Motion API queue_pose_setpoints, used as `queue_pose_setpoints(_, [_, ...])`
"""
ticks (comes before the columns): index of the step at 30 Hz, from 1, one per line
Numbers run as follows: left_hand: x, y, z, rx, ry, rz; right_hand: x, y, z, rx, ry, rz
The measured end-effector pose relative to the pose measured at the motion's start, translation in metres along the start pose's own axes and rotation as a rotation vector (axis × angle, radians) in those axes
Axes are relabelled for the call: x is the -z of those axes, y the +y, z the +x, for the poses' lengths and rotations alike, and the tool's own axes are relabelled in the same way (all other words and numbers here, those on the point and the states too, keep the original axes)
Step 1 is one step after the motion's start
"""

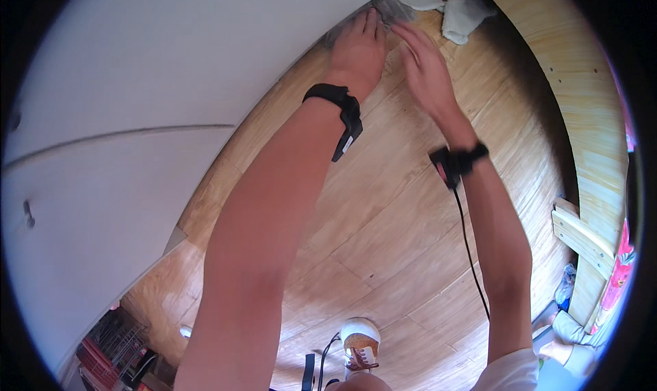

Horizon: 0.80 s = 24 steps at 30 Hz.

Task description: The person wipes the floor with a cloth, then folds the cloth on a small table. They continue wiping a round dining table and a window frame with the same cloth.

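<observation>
Far ahead, my left hand point(359, 52) reaches low over the wooden floor point(383, 206), back up, fingers stretched forward. Its fingertips lie by a crumpled, see-through greyish thing point(397, 9) that looks like plastic film, at the foot of a white cabinet point(137, 62). My right hand point(426, 69) is just right of it, slightly blurred, fingers extended toward the same film. No held object shows in either hand. A rumpled white cloth point(462, 18) lies on the floor beyond my right hand. Both wrists wear black straps with small devices.
A pale wooden bed frame point(582, 90) curves along the right. My shoe point(361, 340) stands at the bottom middle. A wire rack point(120, 346) sits at lower left. Another person's foot point(558, 352) shows at lower right, near a plastic bag point(565, 286). A black cable point(467, 240) hangs along my right forearm.
</observation>
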State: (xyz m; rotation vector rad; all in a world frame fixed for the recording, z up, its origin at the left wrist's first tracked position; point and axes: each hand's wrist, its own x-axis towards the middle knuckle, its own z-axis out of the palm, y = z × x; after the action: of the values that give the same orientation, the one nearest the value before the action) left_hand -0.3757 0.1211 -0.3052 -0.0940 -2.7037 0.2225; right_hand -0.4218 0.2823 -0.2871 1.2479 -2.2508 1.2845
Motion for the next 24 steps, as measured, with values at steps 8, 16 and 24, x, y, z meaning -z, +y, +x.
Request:
queue_pose_setpoints(8, [-0.009,0.007,0.002,0.190,-0.133,-0.453,-0.050,0.043,0.060,-0.356,-0.215,-0.120])
queue_pose_setpoints(16, [0.001,0.021,-0.012,0.088,-0.168,-0.227,-0.042,0.035,0.061,-0.372,-0.342,-0.242])
queue_pose_setpoints(24, [0.017,0.011,-0.080,0.029,-0.027,-0.017,-0.070,-0.013,0.022,-0.074,-0.212,-0.169])
